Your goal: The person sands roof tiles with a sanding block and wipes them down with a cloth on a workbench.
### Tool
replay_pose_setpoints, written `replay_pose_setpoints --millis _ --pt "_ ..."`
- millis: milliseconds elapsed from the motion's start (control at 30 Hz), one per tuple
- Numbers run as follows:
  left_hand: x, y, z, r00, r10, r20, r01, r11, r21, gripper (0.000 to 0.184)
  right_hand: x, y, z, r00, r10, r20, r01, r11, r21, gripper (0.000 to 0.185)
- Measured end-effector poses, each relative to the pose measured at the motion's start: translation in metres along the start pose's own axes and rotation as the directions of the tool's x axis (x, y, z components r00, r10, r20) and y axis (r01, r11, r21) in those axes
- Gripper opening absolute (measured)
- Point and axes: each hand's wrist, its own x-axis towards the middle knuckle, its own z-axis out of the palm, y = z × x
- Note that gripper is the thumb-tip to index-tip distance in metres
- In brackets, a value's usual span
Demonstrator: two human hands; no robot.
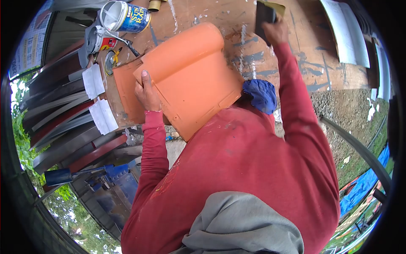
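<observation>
An orange roof tile with a rounded raised ridge lies tilted across the table in front of my body. My left hand grips its left edge, thumb on top and the other fingers hidden beneath. Another orange tile shows partly underneath, on the left. Away from the tile, up and to the right, my right hand holds a folded sheet of sandpaper, dark on one side and tan on the other. A blue cloth sits by the tile's right corner, close to my body.
A blue-labelled paint can and a smaller can with a brush stand at the upper left. A round lid and white papers lie near the left edge. The paint-streaked table extends right to a pale curved panel.
</observation>
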Motion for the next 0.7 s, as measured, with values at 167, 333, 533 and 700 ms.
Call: replay_pose_setpoints --millis 167,333,533,700 --pt "0.002 -0.012 0.001 0.998 0.009 -0.061 -0.010 1.000 -0.007 0.048 -0.143 -0.015 0.021 0.895 -0.434 0.102 0.440 0.897 -0.041 0.050" --pt "0.005 -0.025 -0.004 0.998 -0.049 -0.048 0.045 0.996 -0.075 0.050 -0.196 -0.015 0.065 0.804 -0.243 0.543 0.308 0.951 -0.032 0.054" --pt "0.004 -0.037 -0.008 0.993 -0.115 -0.037 0.110 0.986 -0.126 0.051 -0.216 -0.019 0.052 0.746 -0.272 0.608 0.424 0.898 -0.118 0.057" --pt "0.001 -0.033 -0.005 0.993 -0.111 -0.030 0.107 0.987 -0.124 0.052 -0.187 -0.016 0.083 0.794 -0.241 0.558 0.423 0.878 -0.224 0.059"
